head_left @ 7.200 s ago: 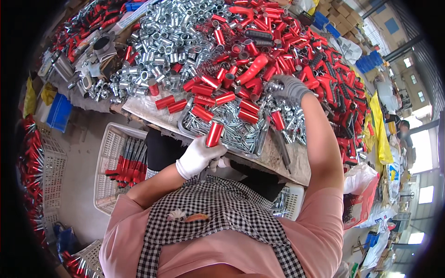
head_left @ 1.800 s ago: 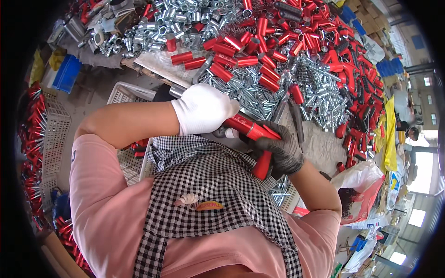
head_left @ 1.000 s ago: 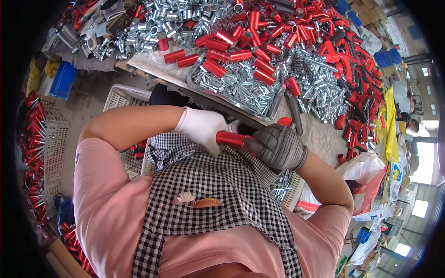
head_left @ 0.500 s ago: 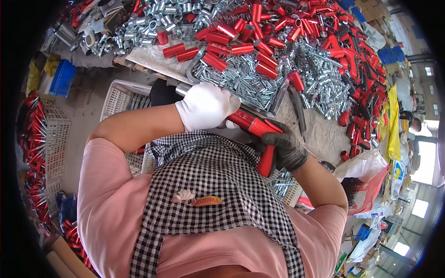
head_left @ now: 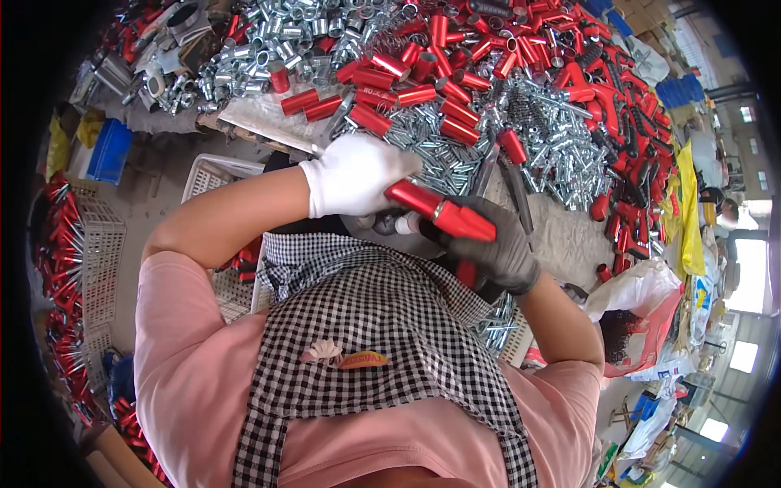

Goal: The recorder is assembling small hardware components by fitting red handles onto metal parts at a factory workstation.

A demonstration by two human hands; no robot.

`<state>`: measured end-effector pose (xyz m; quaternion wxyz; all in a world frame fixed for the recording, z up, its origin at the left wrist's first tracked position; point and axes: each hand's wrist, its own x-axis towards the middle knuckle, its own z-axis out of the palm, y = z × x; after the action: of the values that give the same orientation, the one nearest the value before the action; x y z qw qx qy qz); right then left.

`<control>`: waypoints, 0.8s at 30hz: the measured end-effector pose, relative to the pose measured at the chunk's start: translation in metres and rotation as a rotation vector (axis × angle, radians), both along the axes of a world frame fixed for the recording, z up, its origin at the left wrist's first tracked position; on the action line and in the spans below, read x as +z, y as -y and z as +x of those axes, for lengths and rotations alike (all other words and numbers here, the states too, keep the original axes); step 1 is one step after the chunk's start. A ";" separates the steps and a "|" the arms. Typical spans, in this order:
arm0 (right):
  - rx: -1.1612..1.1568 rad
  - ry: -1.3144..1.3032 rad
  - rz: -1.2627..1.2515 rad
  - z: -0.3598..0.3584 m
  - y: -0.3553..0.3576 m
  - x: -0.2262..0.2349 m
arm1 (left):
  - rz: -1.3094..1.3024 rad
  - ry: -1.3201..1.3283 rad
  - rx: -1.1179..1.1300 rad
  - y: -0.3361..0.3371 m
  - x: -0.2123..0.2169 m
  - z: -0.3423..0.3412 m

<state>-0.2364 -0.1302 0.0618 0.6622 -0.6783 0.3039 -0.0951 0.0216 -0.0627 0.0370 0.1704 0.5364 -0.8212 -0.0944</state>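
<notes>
A red pistol-grip tool with a silver ring round its barrel lies across in front of my apron. My left hand, in a white glove, is closed round the barrel's left end. What lies under those fingers is hidden. My right hand, in a dark grey glove, wraps the tool's rear body and grip. Part of the red grip shows below that hand. Beyond my hands stands a metal tray of silver pins, with loose red tubes on and around it.
Silver collars are heaped at the back left, and red pistol-grip bodies at the right. Springs and pins pile between. A pale crate stands by my left arm, a blue bin farther left. A white-and-red sack sits right.
The tool has shifted slightly left and up, its barrel now showing more plainly. My right hand has turned and moved up over the tool's rear. My left hand has moved slightly left.
</notes>
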 end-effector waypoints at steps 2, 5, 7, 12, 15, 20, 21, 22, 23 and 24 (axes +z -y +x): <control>0.384 -0.024 -0.947 0.006 0.005 0.017 | 0.329 -0.212 -0.210 -0.004 -0.009 0.007; 0.855 0.136 -1.566 0.003 0.014 0.019 | 1.124 -0.471 -0.235 -0.024 -0.020 -0.003; 0.876 0.279 -1.638 0.007 0.014 0.012 | 0.937 -0.402 -0.280 -0.039 -0.037 -0.019; 0.844 0.307 -1.797 -0.001 0.005 -0.014 | 0.741 -0.231 -0.015 -0.048 -0.038 -0.024; 0.797 0.327 -1.764 -0.002 0.005 -0.027 | 0.699 -0.114 0.066 -0.045 -0.031 -0.026; 0.580 0.219 -1.514 -0.007 0.002 -0.020 | 0.596 -0.106 -0.004 -0.040 -0.020 -0.019; 0.579 0.216 -1.513 -0.007 -0.001 -0.018 | 0.470 -0.074 0.017 -0.038 -0.019 -0.019; 0.474 0.059 -1.189 -0.007 -0.006 -0.016 | 0.347 -0.042 0.063 -0.038 -0.020 -0.016; 0.365 -0.089 -0.861 -0.008 -0.009 -0.015 | 0.151 -0.047 0.084 -0.035 -0.024 -0.012; 0.247 -0.082 -0.648 -0.009 -0.009 -0.019 | -0.045 -0.054 0.111 -0.032 -0.023 -0.009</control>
<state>-0.2450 -0.1209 0.0426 0.4062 -0.8882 0.1999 -0.0781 0.0122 -0.0307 0.0145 0.2095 0.5743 -0.7872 -0.0809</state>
